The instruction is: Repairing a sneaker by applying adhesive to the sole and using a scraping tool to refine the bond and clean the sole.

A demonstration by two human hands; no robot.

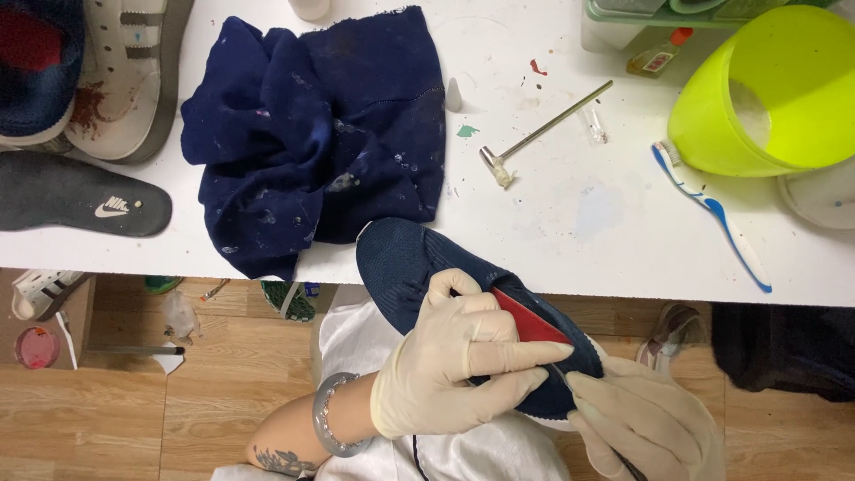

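A dark blue knit sneaker (pixel 405 263) with a red lining (pixel 527 325) rests with its toe on the white table's (pixel 552 223) front edge. My left hand (pixel 454 361), in a cream glove, wraps over the shoe's middle and grips it. My gloved right hand (pixel 646 419) sits at the shoe's heel end, pinching a thin dark tool whose tip touches the opening. A clear bangle (pixel 329 414) rings my left wrist.
A crumpled navy cloth (pixel 312 134) lies behind the shoe. A small metal hammer (pixel 543 125), a blue and white toothbrush (pixel 708 209) and a lime-green tub (pixel 775 89) sit to the right. A black insole (pixel 76 196) and other shoes (pixel 116 71) are at left.
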